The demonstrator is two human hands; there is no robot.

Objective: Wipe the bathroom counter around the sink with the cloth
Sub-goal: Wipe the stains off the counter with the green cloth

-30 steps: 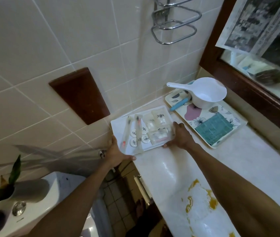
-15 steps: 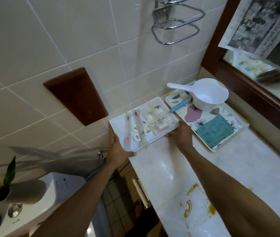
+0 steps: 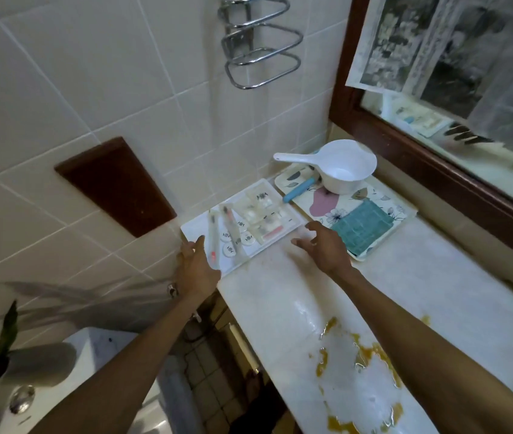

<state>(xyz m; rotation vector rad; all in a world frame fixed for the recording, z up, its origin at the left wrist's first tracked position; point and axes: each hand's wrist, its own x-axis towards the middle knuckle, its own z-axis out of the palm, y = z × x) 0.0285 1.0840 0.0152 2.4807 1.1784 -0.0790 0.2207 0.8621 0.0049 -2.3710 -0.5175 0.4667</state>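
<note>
Marble counter (image 3: 280, 308) with orange spill (image 3: 361, 355), white-tiled wall (image 3: 108, 89), both hands' fingers spread, empty.

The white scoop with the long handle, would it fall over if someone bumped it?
Probably easily. The white scoop looks like thin plastic and seems empty, so it is likely light. Its long handle sticks out sideways past the flowery tray, so a knock there could tip or spin it. It likely would not break, and its smooth base might slide on the tray.
</note>
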